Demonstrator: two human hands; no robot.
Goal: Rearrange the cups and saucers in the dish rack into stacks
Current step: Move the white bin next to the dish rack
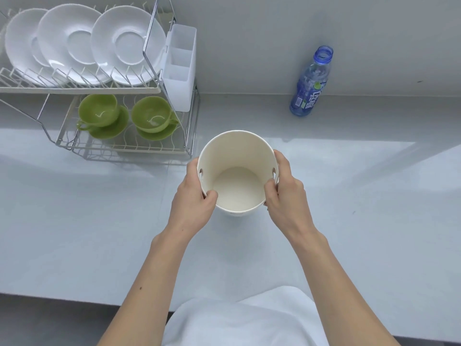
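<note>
In the head view, both hands are clamped on a white tub (237, 156) mid-counter. The left hand (193, 196) grips the rim at 9 o'clock with its thumb inside. The right hand (284, 193) does likewise at 3 o'clock. I cannot tell whether the tub rests on the counter (74, 221) or hangs just above it.

The rack (99, 89) stands at 10 o'clock from the tub. On its lower tier, the left cup (98, 109) and right cup (152, 113) each sit upright on one of the green saucers (109, 132). White saucers (127, 43) stand on edge in the upper tier. An uncapped bottle (311, 81) stands at 2 o'clock.

Stacking looks not yet begun (neither hand is free). The risks, as I judge them:
- Swinging the tub toward 10 o'clock could clip the rack's near corner and rattle the cups.
- Reaching under the upper tier leaves little headroom, so a cup lifted too high could strike the rail.
- A cup pulled out quickly could drag its saucer along.
- A stray elbow at 2 o'clock could tip the open bottle.
</note>
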